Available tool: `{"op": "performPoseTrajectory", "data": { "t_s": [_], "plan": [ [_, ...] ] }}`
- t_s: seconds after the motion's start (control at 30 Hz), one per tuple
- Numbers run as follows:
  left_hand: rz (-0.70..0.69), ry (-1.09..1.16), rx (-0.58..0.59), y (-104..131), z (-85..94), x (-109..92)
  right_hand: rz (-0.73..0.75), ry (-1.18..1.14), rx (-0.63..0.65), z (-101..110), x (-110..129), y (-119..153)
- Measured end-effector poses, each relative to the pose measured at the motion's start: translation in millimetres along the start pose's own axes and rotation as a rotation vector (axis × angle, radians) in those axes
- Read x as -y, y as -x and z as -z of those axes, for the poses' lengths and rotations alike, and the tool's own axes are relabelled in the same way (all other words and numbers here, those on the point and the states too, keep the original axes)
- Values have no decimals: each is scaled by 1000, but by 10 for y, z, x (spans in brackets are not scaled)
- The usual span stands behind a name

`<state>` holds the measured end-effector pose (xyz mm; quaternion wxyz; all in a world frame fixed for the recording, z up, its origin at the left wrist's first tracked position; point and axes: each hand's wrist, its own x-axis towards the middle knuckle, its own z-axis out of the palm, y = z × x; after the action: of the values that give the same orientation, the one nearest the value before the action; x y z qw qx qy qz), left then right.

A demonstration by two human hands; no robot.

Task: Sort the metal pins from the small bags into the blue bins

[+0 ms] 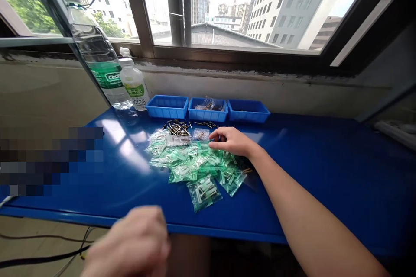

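A pile of small green-tinted plastic bags (195, 160) with slim parts inside lies mid-table. My right hand (231, 140) is over the pile's right rear edge, thumb and fingers apart in a loose curve, with nothing visible between them. Close to its fingertips lies a small clear bag (201, 134). Loose dark and brass-coloured pins (178, 128) are heaped behind the pile. My left hand (133, 244), blurred by motion, is low in front of the table edge with its fingers curled; what it holds, if anything, is hidden. One bag (204, 192) lies nearest the front.
Three blue bins line the back: left (167, 113), middle (208, 115) with clear bags inside, and right (248, 117). A large water bottle (97, 52) and a smaller bottle (134, 86) stand at the back left of the blue table (325, 173), below a window. Cables hang at lower left.
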<state>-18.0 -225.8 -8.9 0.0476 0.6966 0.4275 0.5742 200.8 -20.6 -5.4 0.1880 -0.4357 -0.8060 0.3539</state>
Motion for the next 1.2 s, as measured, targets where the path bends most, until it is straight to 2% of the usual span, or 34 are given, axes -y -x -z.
{"op": "performPoseTrajectory", "data": {
  "t_s": [0.03,0.13,0.23,0.3,0.37,0.47,0.57,0.77,1.2],
  "plan": [
    [-25,17,105,-264,-4,-81,7,2,-1,0,-6,-1],
    [-13,-37,219,-1048,-118,-190,36,4,-4,-6,-19,-9],
    [-34,-46,403,-1620,-372,-49,51,10,-8,-14,-22,-23],
    [-52,-86,435,-1807,-568,164,55,36,-14,-17,-24,-36],
    [-68,-112,443,-1841,-744,419,70,88,-26,-20,-28,-50],
    [-105,-170,465,-1706,-928,760,103,178,-34,-21,-39,-62],
    [-136,-265,480,-1540,-1001,935,115,247,-27,-9,-35,-49],
    [-116,-342,511,-1470,-998,936,30,342,-15,59,34,33],
    [-122,-433,622,-1468,-993,886,-84,121,-31,40,61,7]
  ]
}}
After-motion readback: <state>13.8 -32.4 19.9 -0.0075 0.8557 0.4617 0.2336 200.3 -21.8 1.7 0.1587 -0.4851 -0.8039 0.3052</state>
